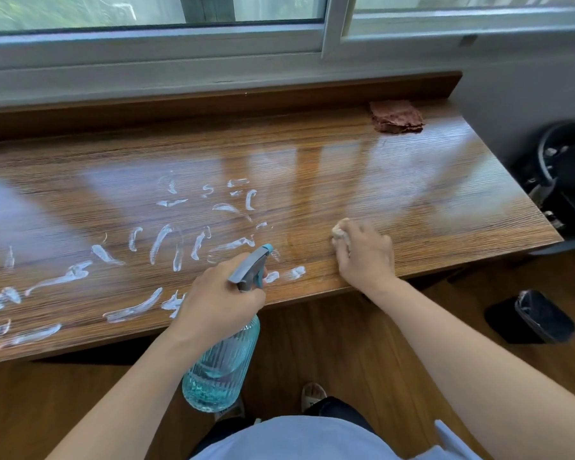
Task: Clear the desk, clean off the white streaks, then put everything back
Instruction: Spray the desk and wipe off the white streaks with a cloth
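The fingers of both hands are curled on cleaning tools: those of the left hand (221, 295) are wrapped round the neck of the ribbed, pale-blue clear plastic spray bottle (220, 358), and those of the right hand (365, 252) are bunched over a small crumpled cream rag (340, 231). Beneath the fingers lies the long brown wood-grain desk (346, 180), apparently cleared for wiping. The nozzle is aimed beyond the left fingertips at the white smeared streaks (161, 242), probably for wetting. Well beyond the right fingers a folded reddish-brown cloth (397, 117) is parked.
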`<state>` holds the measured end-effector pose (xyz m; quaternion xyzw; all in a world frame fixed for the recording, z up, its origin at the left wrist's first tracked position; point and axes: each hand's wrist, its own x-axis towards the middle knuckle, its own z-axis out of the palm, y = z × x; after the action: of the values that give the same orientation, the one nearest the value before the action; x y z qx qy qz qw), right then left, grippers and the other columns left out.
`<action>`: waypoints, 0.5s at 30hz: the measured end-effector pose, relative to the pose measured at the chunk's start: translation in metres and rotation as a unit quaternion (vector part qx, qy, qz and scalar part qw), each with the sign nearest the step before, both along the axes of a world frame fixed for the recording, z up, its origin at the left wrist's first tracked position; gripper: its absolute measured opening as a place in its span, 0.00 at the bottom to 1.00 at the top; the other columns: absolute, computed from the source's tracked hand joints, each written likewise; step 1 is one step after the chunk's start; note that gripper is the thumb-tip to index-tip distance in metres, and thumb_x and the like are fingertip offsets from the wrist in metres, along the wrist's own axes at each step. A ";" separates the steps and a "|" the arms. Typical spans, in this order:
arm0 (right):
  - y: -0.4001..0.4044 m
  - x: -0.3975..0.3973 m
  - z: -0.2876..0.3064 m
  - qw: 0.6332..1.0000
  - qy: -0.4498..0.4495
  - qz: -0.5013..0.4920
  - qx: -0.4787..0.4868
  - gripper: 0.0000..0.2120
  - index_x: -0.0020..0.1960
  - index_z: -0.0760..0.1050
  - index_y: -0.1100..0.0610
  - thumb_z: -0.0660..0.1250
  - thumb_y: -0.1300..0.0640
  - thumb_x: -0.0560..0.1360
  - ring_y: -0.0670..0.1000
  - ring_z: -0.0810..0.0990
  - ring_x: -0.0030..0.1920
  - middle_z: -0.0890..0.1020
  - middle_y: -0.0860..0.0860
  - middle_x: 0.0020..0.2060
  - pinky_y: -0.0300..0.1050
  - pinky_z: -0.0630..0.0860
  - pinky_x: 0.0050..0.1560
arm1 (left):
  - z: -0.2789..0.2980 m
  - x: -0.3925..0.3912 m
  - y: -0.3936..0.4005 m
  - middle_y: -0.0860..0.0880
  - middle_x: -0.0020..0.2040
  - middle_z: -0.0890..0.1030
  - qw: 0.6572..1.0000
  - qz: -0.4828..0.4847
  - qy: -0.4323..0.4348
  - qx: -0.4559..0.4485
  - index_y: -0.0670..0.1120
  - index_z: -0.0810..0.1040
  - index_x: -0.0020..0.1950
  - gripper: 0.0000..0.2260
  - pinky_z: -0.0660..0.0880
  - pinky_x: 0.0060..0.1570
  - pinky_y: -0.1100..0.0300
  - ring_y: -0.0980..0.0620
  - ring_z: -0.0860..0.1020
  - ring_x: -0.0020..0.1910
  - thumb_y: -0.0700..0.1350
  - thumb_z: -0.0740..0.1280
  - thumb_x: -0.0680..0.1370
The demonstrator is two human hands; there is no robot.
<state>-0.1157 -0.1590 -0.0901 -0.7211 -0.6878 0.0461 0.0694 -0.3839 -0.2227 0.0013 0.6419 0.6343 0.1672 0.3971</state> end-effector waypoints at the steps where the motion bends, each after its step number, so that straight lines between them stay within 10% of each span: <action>1: -0.015 -0.009 0.000 0.998 0.011 0.065 0.000 0.19 0.70 0.70 0.49 0.59 0.46 0.80 0.53 0.77 0.52 0.77 0.50 0.58 0.51 0.70 0.51 | -0.001 0.000 0.000 0.55 0.25 0.63 1.000 0.001 -0.002 -0.002 0.50 0.62 0.38 0.14 0.62 0.34 0.52 0.51 0.62 0.30 0.38 0.67 0.74; 4: -0.045 -0.009 0.007 0.975 0.073 0.200 -0.060 0.28 0.77 0.65 0.48 0.62 0.48 0.78 0.49 0.71 0.47 0.72 0.47 0.51 0.50 0.71 0.50 | -0.001 0.004 -0.001 0.56 0.25 0.62 1.000 0.004 0.000 0.000 0.50 0.62 0.38 0.14 0.62 0.34 0.52 0.52 0.61 0.29 0.38 0.67 0.74; 11: -0.011 0.021 0.046 0.909 0.390 0.070 -0.127 0.28 0.74 0.72 0.50 0.73 0.57 0.76 0.42 0.83 0.49 0.83 0.43 0.53 0.46 0.82 0.52 | 0.001 0.006 -0.003 0.55 0.28 0.63 1.000 0.006 -0.009 0.004 0.42 0.74 0.48 0.05 0.64 0.34 0.50 0.50 0.63 0.31 0.40 0.66 0.74; 15: 0.000 0.033 0.055 0.966 0.255 0.035 -0.017 0.33 0.75 0.69 0.52 0.77 0.58 0.73 0.43 0.79 0.50 0.78 0.47 0.53 0.35 0.75 0.50 | 0.003 0.004 -0.005 0.56 0.27 0.63 1.000 0.010 -0.014 -0.006 0.42 0.76 0.54 0.14 0.65 0.34 0.50 0.51 0.64 0.30 0.45 0.64 0.70</action>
<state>-0.0830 -0.1586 -0.0352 -0.6620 -0.6715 0.2425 0.2282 -0.3797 -0.2274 0.0043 0.6310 0.6360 0.1763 0.4078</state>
